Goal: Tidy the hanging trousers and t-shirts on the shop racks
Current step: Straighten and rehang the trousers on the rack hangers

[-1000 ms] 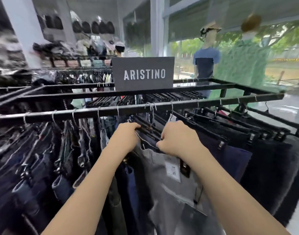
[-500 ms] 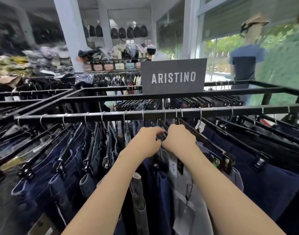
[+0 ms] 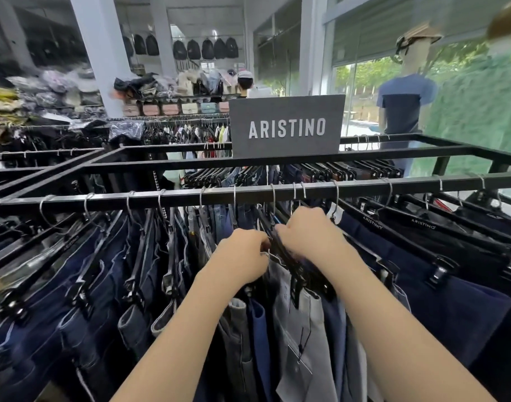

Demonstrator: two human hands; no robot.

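Closest to me, both forearms reach in from the bottom edge and meet at the middle of the rack. My left hand [image 3: 242,253] has its fingers curled tight onto the black clip hanger [image 3: 289,264]. My right hand [image 3: 309,236] closes over the same hanger from the other side, knuckles up, and the 2 hands almost touch. The hanger carries the pale grey trousers [image 3: 303,329], which hang straight down between my wrists with a card tag [image 3: 299,364] on a string. Dark blue jeans [image 3: 89,285] fill the rail to the left, and navy trousers [image 3: 451,300] fan out to the right on hangers printed ARISTINO. The hooks sit over the black front rail [image 3: 190,196] just above my hands. Behind it a second rail [image 3: 190,167] holds more packed hangers, and a grey ARISTINO sign [image 3: 286,126] stands on the frame. Farther back, a mannequin [image 3: 402,103] in a blue t-shirt and hat stands by the window, and black backpacks [image 3: 205,49] hang on the rear wall.
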